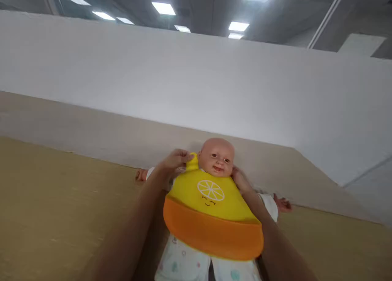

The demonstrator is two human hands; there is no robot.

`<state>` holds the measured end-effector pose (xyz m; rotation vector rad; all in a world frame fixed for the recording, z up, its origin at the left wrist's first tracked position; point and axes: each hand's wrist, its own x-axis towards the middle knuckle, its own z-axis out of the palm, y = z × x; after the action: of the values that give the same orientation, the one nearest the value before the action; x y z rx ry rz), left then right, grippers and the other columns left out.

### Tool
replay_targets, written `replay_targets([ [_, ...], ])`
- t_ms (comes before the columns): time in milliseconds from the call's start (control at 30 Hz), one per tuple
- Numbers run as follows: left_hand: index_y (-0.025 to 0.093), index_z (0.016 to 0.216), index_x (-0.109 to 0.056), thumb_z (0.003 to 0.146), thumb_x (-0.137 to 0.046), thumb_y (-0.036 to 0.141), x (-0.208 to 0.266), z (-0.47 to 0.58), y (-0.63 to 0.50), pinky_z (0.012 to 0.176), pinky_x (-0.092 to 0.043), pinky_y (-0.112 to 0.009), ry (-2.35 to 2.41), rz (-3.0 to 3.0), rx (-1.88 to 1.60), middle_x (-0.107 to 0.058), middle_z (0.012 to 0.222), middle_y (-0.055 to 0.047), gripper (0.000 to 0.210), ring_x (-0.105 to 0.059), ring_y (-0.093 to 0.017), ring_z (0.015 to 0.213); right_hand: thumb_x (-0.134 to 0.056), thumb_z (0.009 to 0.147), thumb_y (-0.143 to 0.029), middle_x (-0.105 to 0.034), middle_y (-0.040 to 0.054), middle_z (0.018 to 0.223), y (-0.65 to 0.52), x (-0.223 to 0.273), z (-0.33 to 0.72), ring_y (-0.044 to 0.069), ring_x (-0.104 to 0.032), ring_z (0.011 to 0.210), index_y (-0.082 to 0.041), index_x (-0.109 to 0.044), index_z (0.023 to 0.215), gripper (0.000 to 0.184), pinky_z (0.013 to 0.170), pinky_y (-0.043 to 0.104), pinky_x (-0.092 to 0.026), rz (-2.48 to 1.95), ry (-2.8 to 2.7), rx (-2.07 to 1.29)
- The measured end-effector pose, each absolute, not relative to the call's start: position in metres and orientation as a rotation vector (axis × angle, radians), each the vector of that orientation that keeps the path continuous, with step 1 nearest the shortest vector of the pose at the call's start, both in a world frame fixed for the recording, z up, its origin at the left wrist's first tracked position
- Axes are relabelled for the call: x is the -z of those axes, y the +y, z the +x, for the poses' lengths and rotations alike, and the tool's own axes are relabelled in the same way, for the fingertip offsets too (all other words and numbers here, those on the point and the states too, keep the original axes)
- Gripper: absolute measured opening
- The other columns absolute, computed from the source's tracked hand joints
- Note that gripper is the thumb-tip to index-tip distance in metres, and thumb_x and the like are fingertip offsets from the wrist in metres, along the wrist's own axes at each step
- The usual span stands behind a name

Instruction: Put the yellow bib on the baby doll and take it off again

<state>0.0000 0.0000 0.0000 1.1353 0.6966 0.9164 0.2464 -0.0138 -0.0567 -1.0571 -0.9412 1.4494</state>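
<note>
A baby doll (218, 152) in white patterned clothes (183, 262) lies face up with its arms spread. Over its chest spreads a yellow silicone bib (186, 187) with a citrus-slice print and an orange catch pocket (214, 234). My left hand (176, 159) pinches the bib's yellow neck strap, which sticks up on the left of the doll's head. Beside the other side of the doll's neck is my right hand (240, 180); its fingertips are partly hidden behind the doll's cheek, and what they hold there cannot be made out.
The doll lies on a tan wooden surface (61, 215). Behind its head rises a white wall (183, 77) with a beige lower band (101, 130). Glass panels and ceiling lights (163, 8) show above the wall. A corner edge runs down at the right.
</note>
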Motion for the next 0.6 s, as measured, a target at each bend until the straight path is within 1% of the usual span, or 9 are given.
replay_targets([
  [200, 0.013, 0.06, -0.057, 0.052, -0.081, 0.042, 0.009, -0.004, 0.008, 0.054, -0.036, -0.022, 0.734, 1.161, -0.938, -0.055, 0.056, 0.002, 0.039, -0.048, -0.007, 0.051, -0.066, 0.055, -0.026, -0.073, 0.0036, 0.077, -0.022, 0.047, 0.24, 0.025, -0.067, 0.076, -0.021, -0.066, 0.09, 0.035, 0.069, 0.035, -0.052, -1.067, -0.965, -1.361],
  [367, 0.015, 0.065, -0.057, 0.057, -0.074, 0.041, 0.008, -0.002, 0.01, 0.058, -0.04, -0.024, 0.861, 1.163, -0.933, -0.057, 0.063, 0.0, 0.031, -0.054, -0.013, 0.061, -0.066, 0.058, -0.026, -0.073, 0.0039, 0.079, -0.026, 0.041, 0.237, 0.025, -0.068, 0.078, -0.022, -0.067, 0.092, 0.034, 0.071, 0.036, -0.052, -1.045, -0.998, -1.393],
  [500, 0.015, 0.075, -0.062, 0.062, -0.066, 0.042, 0.005, 0.001, 0.007, 0.058, -0.039, -0.026, 0.946, 1.195, -0.89, -0.062, 0.068, -0.003, 0.031, -0.056, -0.017, 0.067, -0.066, 0.058, -0.025, -0.073, 0.0041, 0.08, -0.027, 0.038, 0.236, 0.025, -0.068, 0.079, -0.021, -0.067, 0.09, 0.033, 0.072, 0.036, -0.053, -1.056, -0.978, -1.4],
  [600, 0.015, 0.076, -0.063, 0.063, -0.065, 0.044, 0.004, 0.004, 0.004, 0.056, -0.036, -0.025, 0.959, 1.214, -0.86, -0.062, 0.068, -0.003, 0.032, -0.053, -0.016, 0.065, -0.066, 0.057, -0.025, -0.073, 0.0046, 0.08, -0.028, 0.036, 0.234, 0.026, -0.068, 0.077, -0.021, -0.067, 0.091, 0.034, 0.07, 0.036, -0.053, -1.048, -0.945, -1.416],
])
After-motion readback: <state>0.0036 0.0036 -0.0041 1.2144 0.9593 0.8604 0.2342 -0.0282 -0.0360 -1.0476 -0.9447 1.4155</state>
